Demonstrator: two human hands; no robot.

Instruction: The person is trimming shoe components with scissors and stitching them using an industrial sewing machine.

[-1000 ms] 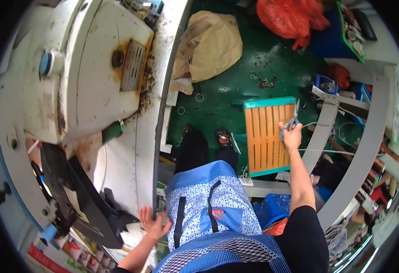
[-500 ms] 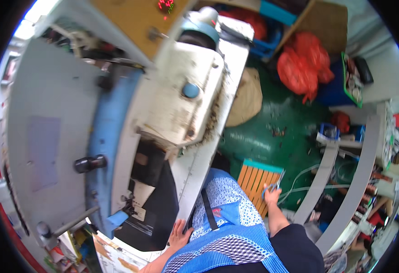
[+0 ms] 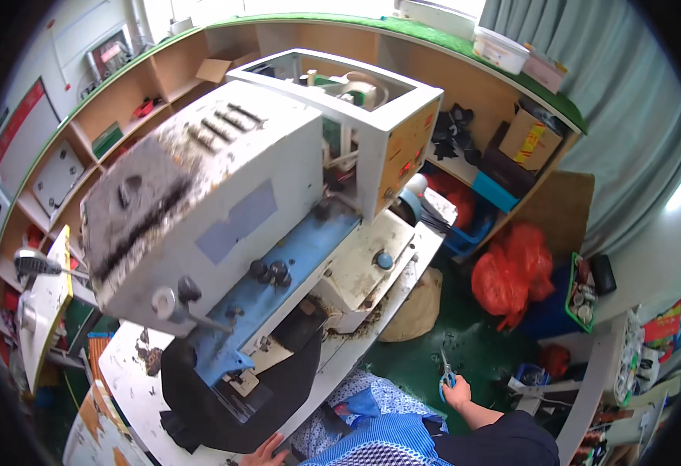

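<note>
Scissors [image 3: 445, 365], blue-handled, in right-hand fingers [image 3: 454, 387]

Left hand [image 3: 265, 452] cut off at the lower edge; contact with the worktop [image 3: 142, 408] cannot be told. Scissors [image 3: 446, 365] partly covered at the handles by the right hand [image 3: 458, 391]. Apron [image 3: 387, 441] cropped below. Beige sack [image 3: 416, 311] partly hidden by the worktop. Contents of red plastic bags [image 3: 511, 268] concealed. Red display [image 3: 405, 168] too small to be read.

A workshop, with a grimy bench machine [image 3: 294, 179]
</note>
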